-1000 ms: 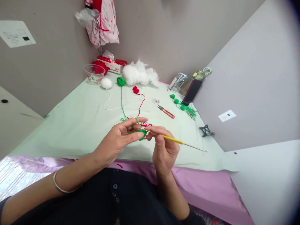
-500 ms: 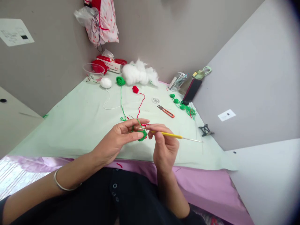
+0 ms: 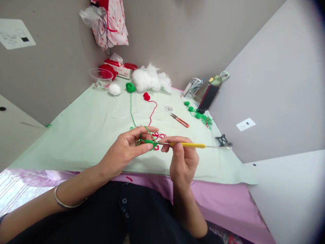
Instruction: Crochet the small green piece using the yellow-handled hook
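Note:
My left hand [image 3: 129,145] pinches a small green crochet piece [image 3: 151,143] between thumb and fingers, with green yarn running over the raised index finger. In my right hand [image 3: 183,159] is a crochet hook [image 3: 190,145] with a yellow handle, held like a pen. The hook's metal tip meets the right edge of the green piece; its exact place among the stitches is too small to tell. Loose red yarn [image 3: 159,136] lies just behind the piece. From the left hand, green strand leads back to a green yarn ball [image 3: 130,87].
Orange-handled thread snips [image 3: 179,120] lie beyond my right hand. A white yarn ball [image 3: 114,89], a small red yarn ball [image 3: 146,96], white stuffing [image 3: 151,79], a plastic tub [image 3: 101,79] and a tissue box [image 3: 119,67] stand at the back. Green crocheted pieces [image 3: 197,115] lie right.
My right hand has moved slightly right with the hook, which now lies more level. The left hand has shifted a little left and up, and the green piece has tilted flatter.

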`<state>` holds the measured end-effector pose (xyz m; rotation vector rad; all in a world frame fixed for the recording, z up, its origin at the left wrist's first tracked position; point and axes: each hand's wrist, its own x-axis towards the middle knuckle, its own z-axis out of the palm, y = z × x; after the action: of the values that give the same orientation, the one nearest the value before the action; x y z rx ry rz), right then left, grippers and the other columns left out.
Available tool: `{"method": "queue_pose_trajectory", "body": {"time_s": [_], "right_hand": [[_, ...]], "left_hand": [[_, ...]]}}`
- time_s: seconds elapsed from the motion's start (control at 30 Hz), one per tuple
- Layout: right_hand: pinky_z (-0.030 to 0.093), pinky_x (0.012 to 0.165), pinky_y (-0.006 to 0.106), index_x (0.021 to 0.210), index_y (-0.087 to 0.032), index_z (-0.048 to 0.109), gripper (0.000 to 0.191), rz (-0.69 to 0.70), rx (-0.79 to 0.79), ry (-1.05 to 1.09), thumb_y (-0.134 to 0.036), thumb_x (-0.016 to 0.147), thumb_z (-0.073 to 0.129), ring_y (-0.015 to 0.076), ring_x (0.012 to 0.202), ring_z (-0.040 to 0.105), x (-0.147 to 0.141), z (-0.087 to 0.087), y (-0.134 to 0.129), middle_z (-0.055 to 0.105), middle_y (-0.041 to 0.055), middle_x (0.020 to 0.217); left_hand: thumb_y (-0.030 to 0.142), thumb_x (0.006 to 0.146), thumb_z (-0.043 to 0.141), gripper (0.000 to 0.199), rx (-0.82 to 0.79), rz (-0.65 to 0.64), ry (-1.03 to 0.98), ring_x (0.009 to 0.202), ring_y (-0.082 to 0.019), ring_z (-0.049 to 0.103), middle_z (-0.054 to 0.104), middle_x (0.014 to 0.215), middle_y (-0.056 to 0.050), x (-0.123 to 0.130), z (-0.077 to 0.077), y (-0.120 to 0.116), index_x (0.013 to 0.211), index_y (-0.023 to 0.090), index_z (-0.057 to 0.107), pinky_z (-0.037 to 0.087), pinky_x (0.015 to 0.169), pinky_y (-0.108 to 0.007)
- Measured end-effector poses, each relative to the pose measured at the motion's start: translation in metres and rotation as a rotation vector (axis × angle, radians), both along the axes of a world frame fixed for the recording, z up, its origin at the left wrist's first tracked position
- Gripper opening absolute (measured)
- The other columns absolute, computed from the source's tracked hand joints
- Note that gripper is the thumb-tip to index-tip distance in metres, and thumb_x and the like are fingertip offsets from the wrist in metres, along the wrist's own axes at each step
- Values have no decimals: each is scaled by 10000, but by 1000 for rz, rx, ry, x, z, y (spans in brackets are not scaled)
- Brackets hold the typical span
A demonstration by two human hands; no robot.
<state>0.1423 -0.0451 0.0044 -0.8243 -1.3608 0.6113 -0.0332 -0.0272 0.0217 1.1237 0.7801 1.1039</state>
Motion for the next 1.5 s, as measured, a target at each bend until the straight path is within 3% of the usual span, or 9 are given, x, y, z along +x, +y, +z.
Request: {"method": "queue_pose_trajectory", "body": {"time_s": [0.13,0.27,0.37,0.5,0.6,0.73,0.83,1.07,1.5], "right_hand": [[626,736,351,1232,-291,712,303,-183,295,-375,-144,1021,553,183,877,736,-4,-12,-3,785,51,1044],[625,791,341,1253,-273,752,388,-358,507,-510,-69,929,687,212,1006,737,-7,-23,0,760,95,1133],[612,741,339,1162,-270,763,277,-197,271,-203,-133,1016,572,173,846,722,-6,-16,3,762,50,981],[552,603,287,1035,-269,761,202,21,53,162,-265,1046,560,125,668,645,-6,-3,8,749,15,896],[582,651,312,1064,-271,769,192,36,42,66,-259,1037,579,141,716,673,-9,-3,9,783,30,942],[639,749,360,1154,-303,774,256,-172,228,-236,-171,1008,611,185,881,744,-11,-12,5,788,49,1019],[649,806,381,1249,-351,753,382,-322,396,-409,-116,956,680,209,1008,751,-9,-16,3,781,60,1146],[552,639,283,1033,-285,788,186,24,7,178,-244,1027,607,118,695,650,-3,-4,7,737,4,885],[570,651,278,1016,-254,728,191,112,-101,247,-302,1062,550,120,690,703,-3,0,4,795,7,885]], "left_hand": [[246,841,853,395,13,79,5,938,-168,633,655,880,23,5,0,-3,1229,282,790,468,967,-312],[291,803,886,524,-263,-50,-196,883,-152,625,716,948,-18,9,1,-1,1304,214,752,496,850,-277],[284,794,883,431,-376,-124,-296,870,-141,628,746,1034,-61,8,2,3,1201,167,801,500,826,-258],[248,836,849,364,-284,-138,-277,926,-144,646,743,998,-28,7,2,5,1198,221,812,495,892,-256],[251,855,842,342,-205,-94,-230,949,-140,653,730,937,5,9,2,3,1195,257,812,487,911,-249],[241,802,892,400,-203,-24,-232,874,-125,646,723,856,22,13,3,1,1193,265,814,493,847,-235],[261,810,880,348,-310,-121,-297,962,-152,661,770,958,-30,13,2,4,1154,233,834,514,892,-252],[261,810,861,228,-307,-95,-293,903,-133,649,764,979,-18,7,-1,9,1037,243,860,514,876,-242],[271,864,810,265,-107,-54,-108,974,-166,625,681,920,15,4,-2,3,1124,315,834,451,932,-299]]}}
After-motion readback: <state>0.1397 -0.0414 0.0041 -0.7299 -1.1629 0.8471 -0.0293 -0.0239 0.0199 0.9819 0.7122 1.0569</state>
